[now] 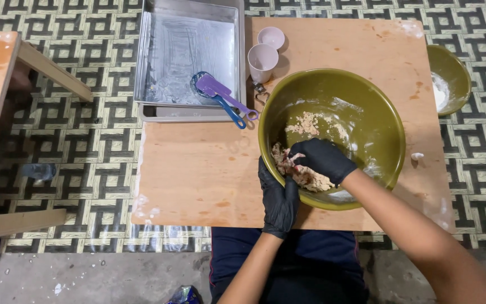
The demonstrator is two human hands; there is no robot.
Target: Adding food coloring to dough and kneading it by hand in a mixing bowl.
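Fig.: I see the dough [305,174] at near-left of the green bowl [367,101], directly under my right hand [323,159], fingers curled into it. Left hand [278,197] grips bowl's near rim outside, fingers wrapped. R hand nearer dough.

A crumpled blue shiny wrapper [182,295] lies on the grey floor at the bottom edge.

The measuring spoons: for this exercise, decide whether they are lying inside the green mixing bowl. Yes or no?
No, the measuring spoons lie across the edge of the metal tray, outside the green mixing bowl.
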